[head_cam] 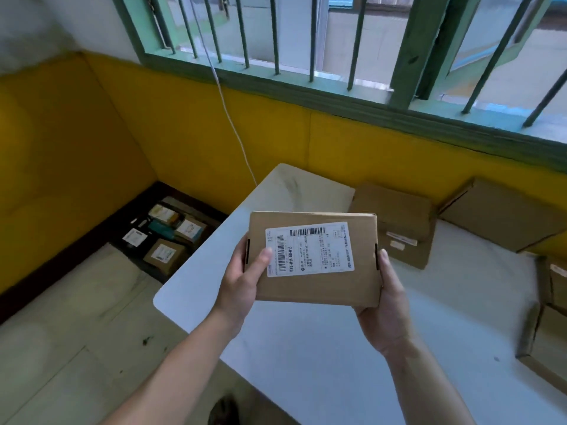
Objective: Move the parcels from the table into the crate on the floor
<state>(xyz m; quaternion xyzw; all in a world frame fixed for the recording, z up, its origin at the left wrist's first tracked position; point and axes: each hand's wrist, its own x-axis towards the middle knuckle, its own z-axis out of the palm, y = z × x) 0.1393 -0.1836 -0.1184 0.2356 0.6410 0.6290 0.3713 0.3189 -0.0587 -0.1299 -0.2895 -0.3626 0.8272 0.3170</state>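
Parcel [316,259] label faces camera, long axis left-right.

window, green frame, barred [315,38] | yellow wall [92,133] | white cable [234,127] hanging down wall | pale floor [76,332]

Held parcel [313,259]: flat brown cardboard box, broad face up, slightly tilted, lifted clear of the bench [306,348]. White shipping label with barcodes on top face. Left hand [242,283] grips its left edge, thumb lying over the label's corner. Right hand [386,305] cups its right lower corner, thumb along the side.

Stacked boxes [395,222]: two brown ones just beyond the right hand, the upper one skewed.

Flat box [503,216]: brown, farther right of that stack, near the wall.

Edge boxes [546,332]: brown, well right of the right hand, blurred, partly cut off.

Crate [135,210]: dark, shallow, on the floor, left of and beyond the left hand. Holds several labelled parcels; a brown box [164,254] sits at its near end.
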